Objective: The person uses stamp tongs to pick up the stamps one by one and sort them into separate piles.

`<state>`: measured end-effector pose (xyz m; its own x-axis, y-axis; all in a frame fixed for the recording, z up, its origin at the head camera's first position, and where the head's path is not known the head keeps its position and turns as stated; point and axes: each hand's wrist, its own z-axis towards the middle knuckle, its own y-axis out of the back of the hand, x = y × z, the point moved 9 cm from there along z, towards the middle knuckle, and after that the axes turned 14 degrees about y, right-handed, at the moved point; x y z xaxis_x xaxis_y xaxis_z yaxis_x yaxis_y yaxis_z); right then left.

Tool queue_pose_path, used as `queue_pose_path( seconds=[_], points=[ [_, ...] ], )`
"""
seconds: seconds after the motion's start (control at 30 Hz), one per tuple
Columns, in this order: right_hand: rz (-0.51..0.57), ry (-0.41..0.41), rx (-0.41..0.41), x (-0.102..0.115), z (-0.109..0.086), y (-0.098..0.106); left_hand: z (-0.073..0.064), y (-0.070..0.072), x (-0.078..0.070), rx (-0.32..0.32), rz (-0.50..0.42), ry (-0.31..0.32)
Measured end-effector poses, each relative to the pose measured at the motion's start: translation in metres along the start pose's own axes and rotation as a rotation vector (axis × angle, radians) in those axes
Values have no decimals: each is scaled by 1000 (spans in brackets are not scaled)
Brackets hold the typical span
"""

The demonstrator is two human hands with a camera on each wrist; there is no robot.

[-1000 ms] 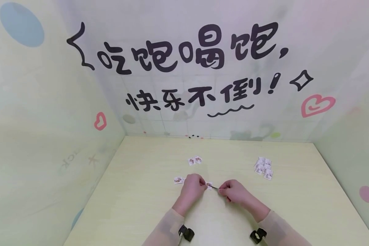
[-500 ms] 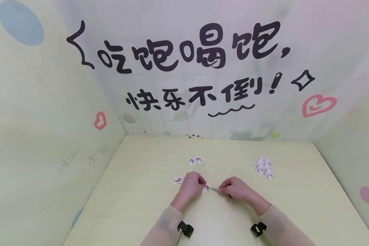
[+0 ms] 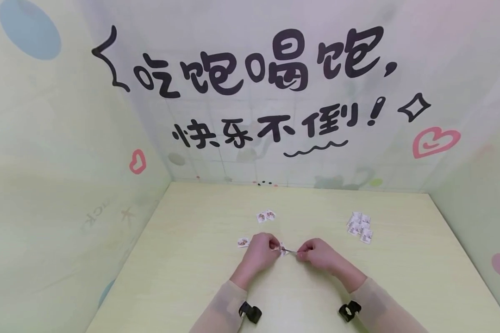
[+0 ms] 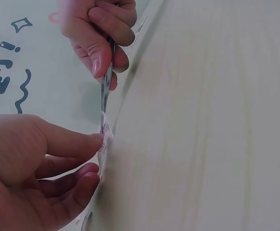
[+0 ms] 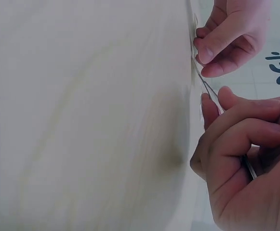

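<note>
Shifted slightly toward twelve o'clock since half a second ago, the small picture card [image 4: 107, 135] and tweezers [image 4: 104, 94] meet between the hands; whether the card touches the tabletop [image 3: 191, 259] is unclear. At the card's nine o'clock, the left hand [image 3: 260, 253] pinches its edge between fingertips, other fingers loosely bent. At three o'clock, the right hand [image 3: 319, 256] has its fingers curled round the tweezers, whose tips overlap the card. Good handling here probably means bracing the edge lightly, keeping the tips shallow and pulling evenly, lest the card crease. Farther off lie a single card [image 3: 243, 242] past nine o'clock, a card cluster [image 3: 359, 226] between two and three, then a card pair [image 3: 265, 216] at eleven.
</note>
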<state>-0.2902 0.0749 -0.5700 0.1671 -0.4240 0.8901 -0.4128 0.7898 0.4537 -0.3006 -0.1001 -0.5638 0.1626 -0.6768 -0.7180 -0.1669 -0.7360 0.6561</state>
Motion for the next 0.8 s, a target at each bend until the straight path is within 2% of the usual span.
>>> queue_pose_path(
  seconds=[0.13,0.37,0.8],
  points=[
    [15,-14,-45,1,-4,3,-3,-1,-3,-12,-10,7],
    [25,-21,-59,2,-9,-2,-3,-3,-6,-60,56,-7],
    [39,-4,-10,8,-10,-1,1,-4,-2,14,25,20]
  ],
)
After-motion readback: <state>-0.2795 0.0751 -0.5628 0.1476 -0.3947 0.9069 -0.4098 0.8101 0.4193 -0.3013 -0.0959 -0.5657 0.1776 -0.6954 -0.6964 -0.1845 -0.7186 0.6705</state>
